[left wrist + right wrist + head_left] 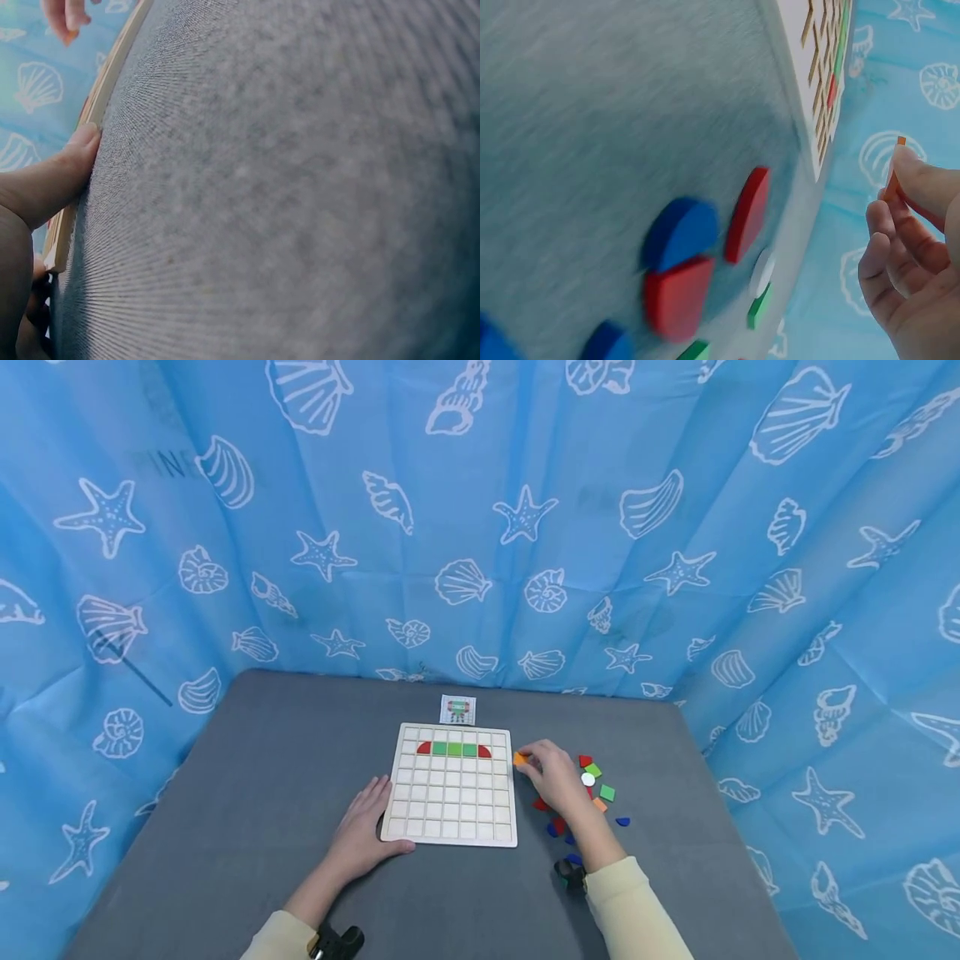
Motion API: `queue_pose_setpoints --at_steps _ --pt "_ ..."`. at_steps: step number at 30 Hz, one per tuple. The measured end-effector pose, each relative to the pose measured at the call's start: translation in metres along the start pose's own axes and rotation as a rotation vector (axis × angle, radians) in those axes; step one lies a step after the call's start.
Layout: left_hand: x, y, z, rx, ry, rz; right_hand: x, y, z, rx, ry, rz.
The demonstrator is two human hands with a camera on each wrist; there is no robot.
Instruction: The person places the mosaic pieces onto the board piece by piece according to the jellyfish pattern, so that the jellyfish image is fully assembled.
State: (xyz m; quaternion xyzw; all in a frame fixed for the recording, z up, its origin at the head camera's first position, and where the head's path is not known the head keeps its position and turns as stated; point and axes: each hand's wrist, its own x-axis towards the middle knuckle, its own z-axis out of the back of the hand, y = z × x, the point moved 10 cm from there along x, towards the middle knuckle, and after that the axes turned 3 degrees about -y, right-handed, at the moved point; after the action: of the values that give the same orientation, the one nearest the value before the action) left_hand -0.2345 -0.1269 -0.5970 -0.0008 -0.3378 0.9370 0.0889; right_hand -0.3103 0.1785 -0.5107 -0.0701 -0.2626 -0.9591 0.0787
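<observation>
— Pinching what, with the right hand [553, 774]?
— Pinching an orange piece [520, 759] between thumb and fingers, just beside the right edge of the wooden board [450, 793], near the far rows.
— Pointing which way?
— Pokes out past the fingertips toward the board. In the right wrist view, shows nearly edge-on as a thin strip, long axis close to upright, top end leaning slightly right. Cannot tell the full outline, with the fingers covering part.
— And with the left hand [365, 833]?
— Rests at the board's near left corner, with fingers along the left edge and thumb spread away along the near edge.
— Set how, on the board?
— Runs left to right, second row from the far edge: red quarter-round [424, 748], three green squares [454, 749], second red quarter-round [484, 752].
— And around it?
— Look beyond the far edge for a printed card [460, 710]; look right for loose coloured pieces [607, 793].
</observation>
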Motion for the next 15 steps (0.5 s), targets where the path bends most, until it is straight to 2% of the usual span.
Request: queue_pose_setpoints --at_steps 9,15 --pt "0.003 -0.003 -0.001 -0.019 -0.002 -0.019 0.015 0.022 -0.021 -0.032 0.120 0.043" --pt "0.002 -0.003 -0.001 -0.015 0.003 -0.024 0.020 0.032 -0.044 -0.051 0.195 0.072"
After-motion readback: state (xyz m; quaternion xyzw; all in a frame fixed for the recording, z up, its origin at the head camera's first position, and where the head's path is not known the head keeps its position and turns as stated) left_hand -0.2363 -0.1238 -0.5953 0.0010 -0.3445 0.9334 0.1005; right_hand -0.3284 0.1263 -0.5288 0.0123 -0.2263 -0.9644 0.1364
